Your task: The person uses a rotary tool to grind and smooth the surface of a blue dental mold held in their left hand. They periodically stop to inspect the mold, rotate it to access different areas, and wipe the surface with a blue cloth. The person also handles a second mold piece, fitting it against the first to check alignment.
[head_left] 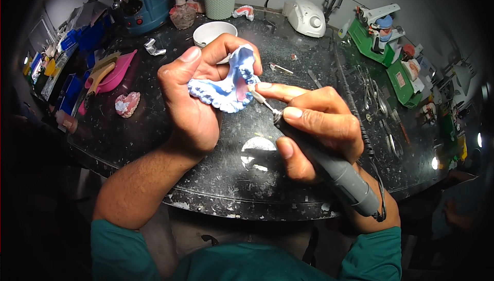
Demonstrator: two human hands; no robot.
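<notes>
My left hand (193,101) is closed round a light-blue dental cast (221,93), tilted up above the bench. A pink patch lies along the cast's inner side, facing my other hand. Between the thumb and fingers of my right hand (329,121) is a dark grey dental handpiece (329,165), gripped like a pen. Its slim bur (262,101) points at the cast's right edge, close to the pink patch; whether it touches cannot be made out. The right index fingertip rests by the cast's edge. A cord runs from the handpiece's rear end.
Behind my hands stand a white bowl (208,31), a woven-look pot (219,0) and a white control unit (304,18). On the left lie a pink dustpan (117,72) and a pink-and-white dental model (127,104). Metal hand tools (378,95) and green trays (365,41) are at right.
</notes>
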